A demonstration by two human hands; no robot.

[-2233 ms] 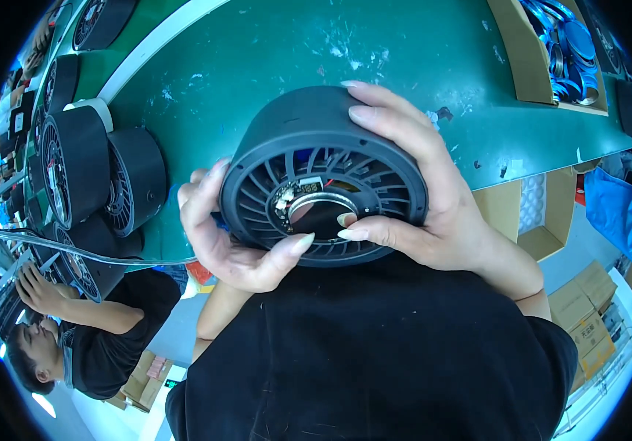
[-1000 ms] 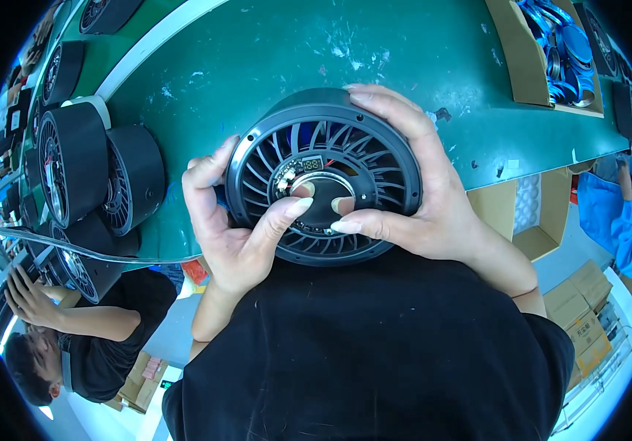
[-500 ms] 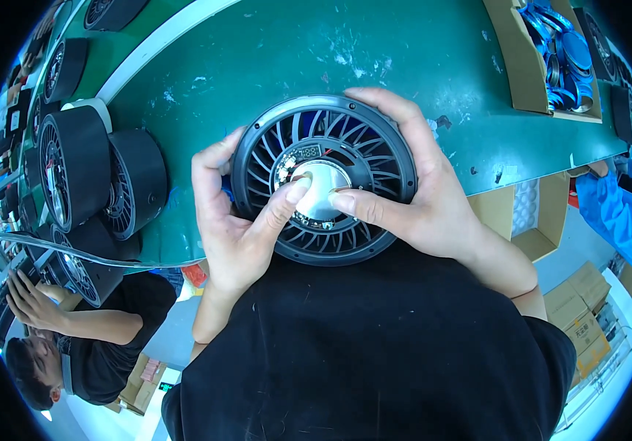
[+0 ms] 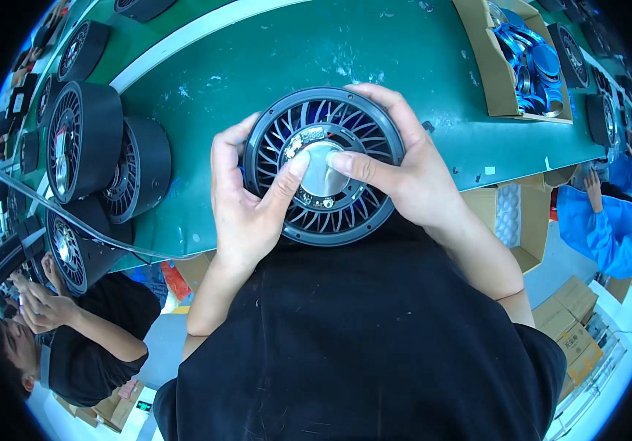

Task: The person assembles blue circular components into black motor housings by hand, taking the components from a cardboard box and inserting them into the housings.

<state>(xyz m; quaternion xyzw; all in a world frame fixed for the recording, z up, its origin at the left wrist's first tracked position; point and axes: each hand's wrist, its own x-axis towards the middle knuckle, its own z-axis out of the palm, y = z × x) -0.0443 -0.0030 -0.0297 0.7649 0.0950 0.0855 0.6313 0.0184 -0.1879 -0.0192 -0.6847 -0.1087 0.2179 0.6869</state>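
Note:
Between my hands is a round black wheel-like housing (image 4: 316, 229) with curved spokes and a small circuit board round its hub. A shiny silver disc (image 4: 319, 182) covers the hub's middle. My left hand (image 4: 246, 213) grips the housing's left rim, its thumb pressed on the disc's left edge. On the right rim my right hand (image 4: 415, 176) wraps its fingers behind, its thumb lying on the upper part of the disc. Most of the fingers are hidden behind the housing, which faces up toward me at the table's front edge.
Several similar black housings (image 4: 95, 140) stand stacked at the left of the green table (image 4: 206, 110). A cardboard box (image 4: 481, 66) of blue-wrapped discs (image 4: 533, 59) sits at the far right. A cable (image 4: 59, 202) crosses at left. Co-workers (image 4: 103, 345) are at both sides.
My view has shifted a little. Both hands still hold the housing, and my right thumb has moved up on the silver disc. The co-worker's hands at left have moved.

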